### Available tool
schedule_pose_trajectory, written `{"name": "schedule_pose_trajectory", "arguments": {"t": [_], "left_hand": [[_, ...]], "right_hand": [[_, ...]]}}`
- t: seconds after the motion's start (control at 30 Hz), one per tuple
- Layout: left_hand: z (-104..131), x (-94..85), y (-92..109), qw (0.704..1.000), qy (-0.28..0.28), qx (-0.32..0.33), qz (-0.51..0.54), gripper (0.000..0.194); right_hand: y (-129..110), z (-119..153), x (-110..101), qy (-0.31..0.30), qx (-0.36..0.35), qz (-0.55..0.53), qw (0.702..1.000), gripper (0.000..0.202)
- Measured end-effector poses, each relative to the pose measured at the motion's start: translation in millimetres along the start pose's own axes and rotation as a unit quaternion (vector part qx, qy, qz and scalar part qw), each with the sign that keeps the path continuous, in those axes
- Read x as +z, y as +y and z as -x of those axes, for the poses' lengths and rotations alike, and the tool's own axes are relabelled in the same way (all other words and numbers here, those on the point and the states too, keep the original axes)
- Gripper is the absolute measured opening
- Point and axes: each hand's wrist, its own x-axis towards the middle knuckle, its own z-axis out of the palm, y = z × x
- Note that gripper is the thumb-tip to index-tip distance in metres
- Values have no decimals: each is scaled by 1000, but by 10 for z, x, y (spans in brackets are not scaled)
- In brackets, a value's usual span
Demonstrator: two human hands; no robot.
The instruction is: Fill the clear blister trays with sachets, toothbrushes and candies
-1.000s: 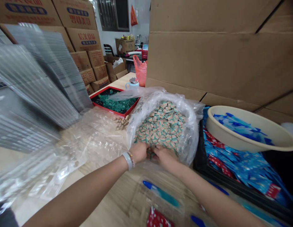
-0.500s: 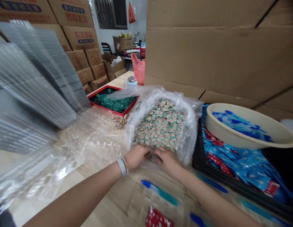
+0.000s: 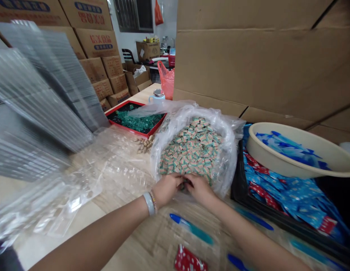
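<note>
A clear plastic bag (image 3: 230, 150), its mouth rolled open, is full of small pink-and-green packets (image 3: 193, 148). At its near edge my left hand (image 3: 168, 188) and my right hand (image 3: 200, 189) meet, fingertips curled inward over the packets. The fingers of both hands are closed; what sits between them is too small and shaded to name. A bracelet and a pale bangle (image 3: 149, 203) circle my left wrist. Below the hands, a blue-and-teal pen-shaped piece (image 3: 192, 229) and a red dotted packet (image 3: 189, 259) lie in clear plastic trays on the table.
Clear plastic trays (image 3: 76, 199) cover the left, beside tall stacks of them (image 3: 50, 86). Behind are peanuts (image 3: 143, 144) and a red-rimmed tray (image 3: 130, 131) of green pieces. To the right, a cream basin (image 3: 276, 160) rests on a black crate (image 3: 237, 188) of blue and red packets.
My hands have drawn closer together at the bag's near edge, the right moving slightly left. The view has shifted slightly; the bag and trays stay put.
</note>
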Motion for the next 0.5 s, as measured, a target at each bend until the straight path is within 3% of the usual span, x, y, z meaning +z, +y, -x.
{"name": "schedule_pose_trajectory", "arguments": {"t": [0.3,0.5], "left_hand": [[49,63,2,999,33,-37,15,31],[1,81,51,998,44,-23,32,24]], "right_hand": [[98,80,85,37,-20,-101,994,45],[40,58,76,73,-14,-116,991,37]]}}
